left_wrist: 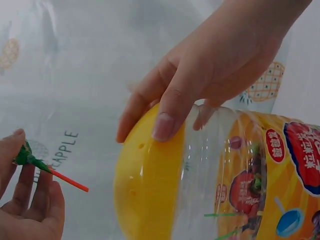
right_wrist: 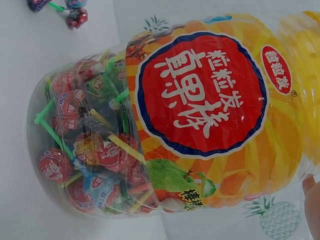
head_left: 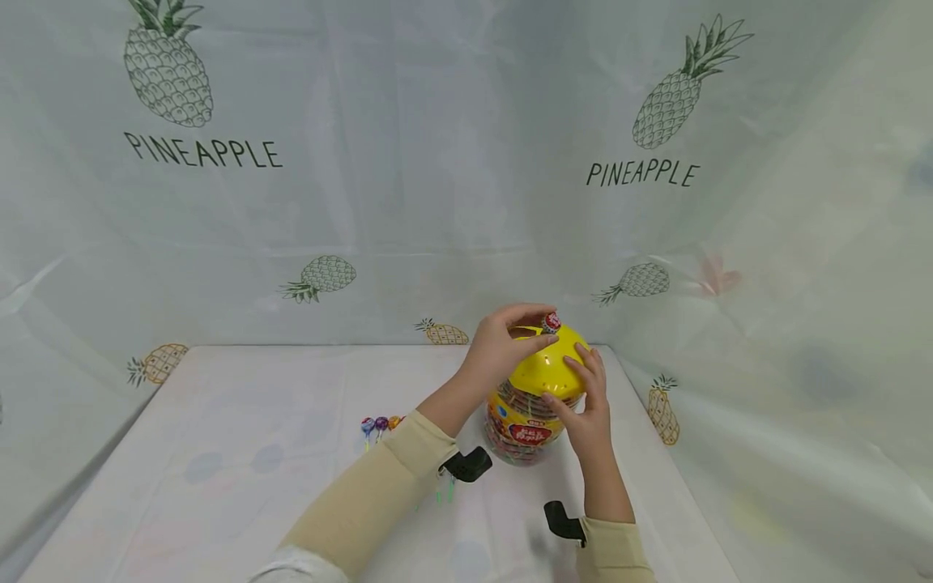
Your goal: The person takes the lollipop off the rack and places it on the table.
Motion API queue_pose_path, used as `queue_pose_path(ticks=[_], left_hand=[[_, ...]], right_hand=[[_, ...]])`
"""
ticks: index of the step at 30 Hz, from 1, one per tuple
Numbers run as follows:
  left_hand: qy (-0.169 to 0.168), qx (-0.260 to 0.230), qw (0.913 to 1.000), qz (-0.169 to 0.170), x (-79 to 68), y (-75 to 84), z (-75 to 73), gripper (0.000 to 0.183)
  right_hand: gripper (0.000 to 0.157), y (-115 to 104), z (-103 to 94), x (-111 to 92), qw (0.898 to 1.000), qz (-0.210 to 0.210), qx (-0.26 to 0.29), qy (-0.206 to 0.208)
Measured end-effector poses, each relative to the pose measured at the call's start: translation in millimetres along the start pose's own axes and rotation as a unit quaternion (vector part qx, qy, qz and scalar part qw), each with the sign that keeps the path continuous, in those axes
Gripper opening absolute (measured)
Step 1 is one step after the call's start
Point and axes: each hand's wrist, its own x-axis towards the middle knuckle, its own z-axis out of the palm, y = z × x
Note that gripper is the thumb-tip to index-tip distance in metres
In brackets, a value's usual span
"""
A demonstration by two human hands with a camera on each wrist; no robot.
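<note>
My left hand (head_left: pixel 503 348) pinches a lollipop (head_left: pixel 551 321) above the yellow domed lid (head_left: pixel 547 368) of a clear plastic jar (head_left: pixel 521 449). Its wrapper looks red in the head view; in the left wrist view the lollipop (left_wrist: pixel 22 154) shows green, with an orange stick. My right hand (head_left: pixel 590 405) grips the lid from the right side, thumb at the lower rim and fingers over the dome. In the right wrist view, wrapped lollipops (right_wrist: pixel 107 150) fill the jar's base beneath an orange label. Only a bit of a hand (right_wrist: pixel 313 205) appears there.
Several lollipops (head_left: pixel 381 423) lie in a row on the white-covered table (head_left: pixel 240 461), left of the jar, partly hidden by my left forearm. Lollipop sticks (head_left: pixel 445 491) show below that forearm. A pineapple-print curtain (head_left: pixel 437 162) hangs behind the table.
</note>
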Motion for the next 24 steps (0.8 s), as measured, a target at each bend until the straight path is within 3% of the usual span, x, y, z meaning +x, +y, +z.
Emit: queue_pose_path(ticks=[7, 24], left_hand=[[0.005, -0.020, 0.9994, 0.029, -21.2, -1.8, -23.9, 0.036], [0.059, -0.004, 0.9982, -0.001, -81.2, -30.5, -70.1, 0.029]], right_hand=[[0.050, 0, 1.5, 0, 1.000, -0.007, -0.006, -0.001], [0.052, 3, 1.8, 0, 1.000, -0.004, -0.001, 0.005]])
